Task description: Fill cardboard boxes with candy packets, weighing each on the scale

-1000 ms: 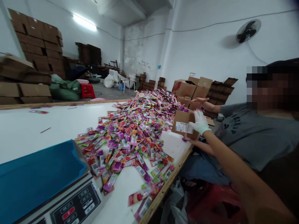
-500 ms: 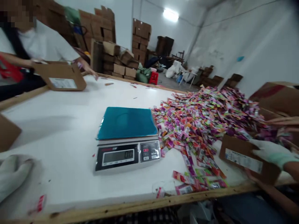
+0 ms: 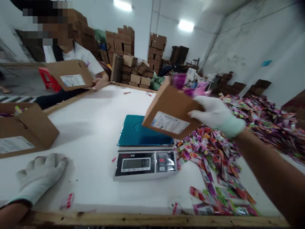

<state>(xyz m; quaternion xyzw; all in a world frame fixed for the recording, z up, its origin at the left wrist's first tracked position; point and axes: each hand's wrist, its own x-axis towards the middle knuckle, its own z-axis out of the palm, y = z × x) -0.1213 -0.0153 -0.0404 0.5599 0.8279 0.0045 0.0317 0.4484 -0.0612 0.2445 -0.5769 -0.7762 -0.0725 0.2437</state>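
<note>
My right hand [image 3: 214, 114], in a white glove, grips the side of a tilted cardboard box [image 3: 170, 109] with purple packets at its top. The box hangs over the right part of the blue pan of a digital scale [image 3: 133, 130], whose display reads about 0.0. Whether box and pan touch I cannot tell. My left hand [image 3: 43, 173], also gloved, lies flat on the white table [image 3: 95, 187] with its fingers spread. Just beyond it stands another open box [image 3: 30, 130] with packets inside.
A big heap of small colourful packets [image 3: 269, 121] covers the right side, with loose ones spreading to the wooden front edge [image 3: 143, 220]. Across the table, at the left, a co-worker [image 3: 81, 57] holds a labelled box [image 3: 71, 74]. Stacked cartons [image 3: 124, 41] stand behind.
My right hand has carried the box from the right side up and left over the scale. My view has swung left, showing more of my left hand. The co-worker's box is now raised off the table.
</note>
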